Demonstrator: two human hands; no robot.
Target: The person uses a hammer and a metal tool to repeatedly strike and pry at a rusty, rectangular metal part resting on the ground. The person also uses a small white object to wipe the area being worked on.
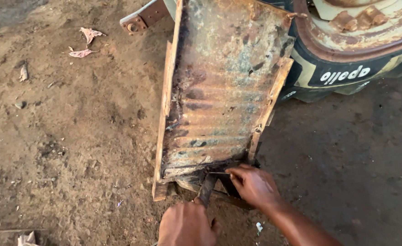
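My left hand grips a dark tool handle. My right hand pinches a thin metal piece against the rusted corrugated panel, which rests on the dirt floor beside a tyre.

An open-air vehicle repair yard — bare dirt ground around a rusty metal panel, a worn tyre just beside it.

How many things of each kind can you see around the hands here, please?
Hands: 2, left hand, right hand
Dark tools: 1, dark tool
Rusty metal panels: 1, rusty panel
Tyres: 1, tyre
Pink scraps: 2, upper scrap, lower scrap
Total: 7
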